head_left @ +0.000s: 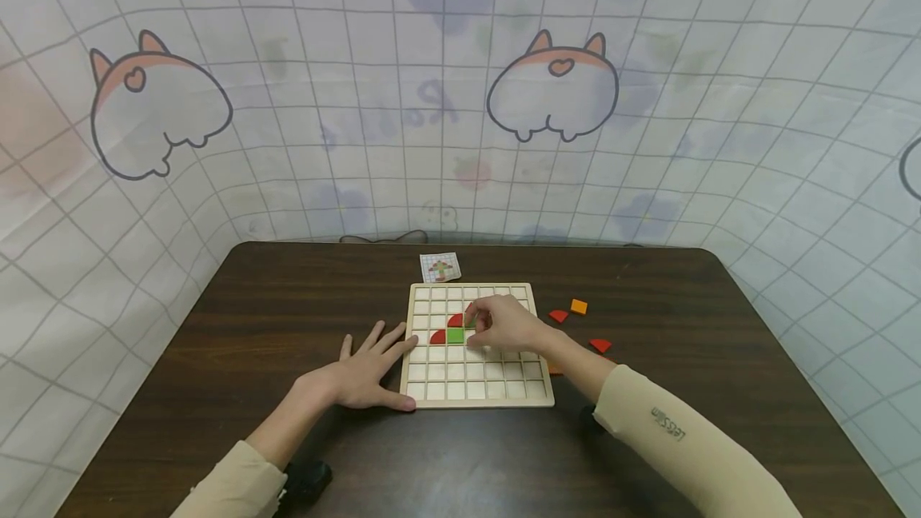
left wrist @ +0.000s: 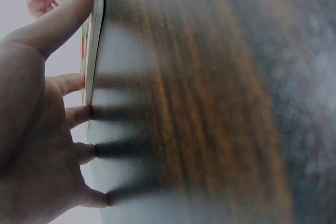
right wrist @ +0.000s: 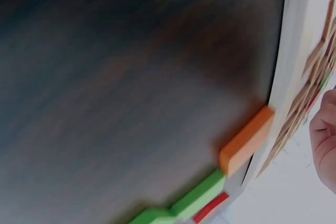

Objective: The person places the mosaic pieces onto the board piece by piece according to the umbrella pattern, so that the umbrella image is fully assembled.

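Observation:
A wooden grid board lies on the dark table. My left hand is spread along its left edge, with thumb and index finger touching the frame and the other fingers resting on the table. Over the middle of the grid, my right hand bends its thumb and index finger around a small green piece, mostly hidden by the fingertips. Just left of them, a green square tile sits in a cell, with a red quarter-round piece beside it. Another red quarter-round piece lies one row farther back.
A picture card with a red and green pattern lies behind the board. To the right are an orange square tile, red pieces and, by the board's edge, an orange block and green blocks.

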The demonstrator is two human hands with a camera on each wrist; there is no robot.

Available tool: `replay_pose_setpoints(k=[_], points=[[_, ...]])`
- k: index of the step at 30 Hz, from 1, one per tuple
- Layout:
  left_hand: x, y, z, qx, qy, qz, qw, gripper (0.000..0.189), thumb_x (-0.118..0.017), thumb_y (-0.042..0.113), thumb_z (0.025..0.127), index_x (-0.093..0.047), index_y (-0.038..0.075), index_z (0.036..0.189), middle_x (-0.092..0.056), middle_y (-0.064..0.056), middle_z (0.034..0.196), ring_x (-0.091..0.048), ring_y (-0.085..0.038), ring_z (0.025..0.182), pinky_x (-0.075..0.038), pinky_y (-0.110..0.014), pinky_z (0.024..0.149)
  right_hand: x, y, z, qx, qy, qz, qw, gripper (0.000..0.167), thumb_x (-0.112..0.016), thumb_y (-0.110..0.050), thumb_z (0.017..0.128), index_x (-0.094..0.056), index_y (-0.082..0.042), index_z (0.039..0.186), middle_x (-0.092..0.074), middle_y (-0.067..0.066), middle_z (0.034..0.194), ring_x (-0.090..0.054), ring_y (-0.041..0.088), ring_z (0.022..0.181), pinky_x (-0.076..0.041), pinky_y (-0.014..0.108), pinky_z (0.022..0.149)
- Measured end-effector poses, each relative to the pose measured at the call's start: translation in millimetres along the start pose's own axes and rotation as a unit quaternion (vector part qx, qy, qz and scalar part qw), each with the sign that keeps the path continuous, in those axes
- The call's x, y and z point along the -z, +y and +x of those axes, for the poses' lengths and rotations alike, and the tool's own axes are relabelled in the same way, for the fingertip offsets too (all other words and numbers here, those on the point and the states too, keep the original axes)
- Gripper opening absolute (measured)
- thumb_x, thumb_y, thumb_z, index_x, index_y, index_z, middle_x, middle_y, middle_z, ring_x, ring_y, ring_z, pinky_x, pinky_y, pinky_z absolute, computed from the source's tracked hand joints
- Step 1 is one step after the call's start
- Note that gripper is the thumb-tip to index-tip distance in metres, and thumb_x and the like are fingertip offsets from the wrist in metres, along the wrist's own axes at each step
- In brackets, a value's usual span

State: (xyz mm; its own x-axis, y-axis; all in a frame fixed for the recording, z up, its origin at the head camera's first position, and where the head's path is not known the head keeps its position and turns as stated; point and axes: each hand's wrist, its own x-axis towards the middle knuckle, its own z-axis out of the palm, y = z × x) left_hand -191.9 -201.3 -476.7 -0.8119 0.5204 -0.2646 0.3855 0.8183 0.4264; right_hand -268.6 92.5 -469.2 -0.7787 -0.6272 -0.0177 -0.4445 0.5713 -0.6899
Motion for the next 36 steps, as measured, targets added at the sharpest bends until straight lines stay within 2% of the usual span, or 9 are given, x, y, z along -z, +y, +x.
replay_pose_setpoints(k=[11,17,27,36], points=[[-1.0,-1.1,0.8,-0.002,0.004,0.004,1.0000,0.105,-0.070,0.068,0.087,-0.023,0.017,0.166,-0.007,-0.010,0.172,0.004,-0.044,0.155,0.001,-0.081,0.107,25.4,21.9,-23.0,-0.001,0.024,0.006,0.9997,0.021,-0.079,-0.015,0.091,-0.073,-0.005,0.108,-0.064,-0.002,0.083,-0.060,0.016,0.073,-0.052,0.032,0.070],[-1.3,-1.0,0.6,-0.004,0.003,0.002,1.0000,0.105,-0.069,0.069,0.087,-0.022,0.017,0.166,-0.007,-0.010,0.172,0.004,-0.044,0.155,0.001,-0.081,0.107,36.8,35.5,-37.2,-0.021,0.042,0.023,0.9986,0.020,-0.079,-0.016,0.093,-0.073,-0.005,0.109,-0.066,0.000,0.087,-0.061,0.018,0.077,-0.052,0.032,0.069],[-1.8,-1.4,0.2,-0.002,0.001,-0.001,1.0000,0.105,-0.070,0.068,0.087,-0.022,0.017,0.166,-0.007,-0.011,0.172,0.004,-0.044,0.155,0.001,-0.081,0.107,57.1,54.4,-56.3,-0.054,0.080,0.051,0.9940,0.026,-0.077,-0.016,0.094,-0.071,0.000,0.115,-0.069,0.003,0.091,-0.062,0.021,0.081,-0.052,0.035,0.074],[-0.9,-1.1,-0.7,-0.004,0.000,-0.004,1.0000,0.104,-0.069,0.067,0.088,-0.022,0.017,0.166,-0.007,-0.011,0.172,0.004,-0.044,0.155,0.002,-0.081,0.107,72.2,70.6,-71.5,-0.082,0.106,0.068,0.9887,0.032,-0.076,-0.018,0.095,-0.069,0.002,0.119,-0.070,0.006,0.094,-0.066,0.029,0.087,-0.052,0.042,0.077]])
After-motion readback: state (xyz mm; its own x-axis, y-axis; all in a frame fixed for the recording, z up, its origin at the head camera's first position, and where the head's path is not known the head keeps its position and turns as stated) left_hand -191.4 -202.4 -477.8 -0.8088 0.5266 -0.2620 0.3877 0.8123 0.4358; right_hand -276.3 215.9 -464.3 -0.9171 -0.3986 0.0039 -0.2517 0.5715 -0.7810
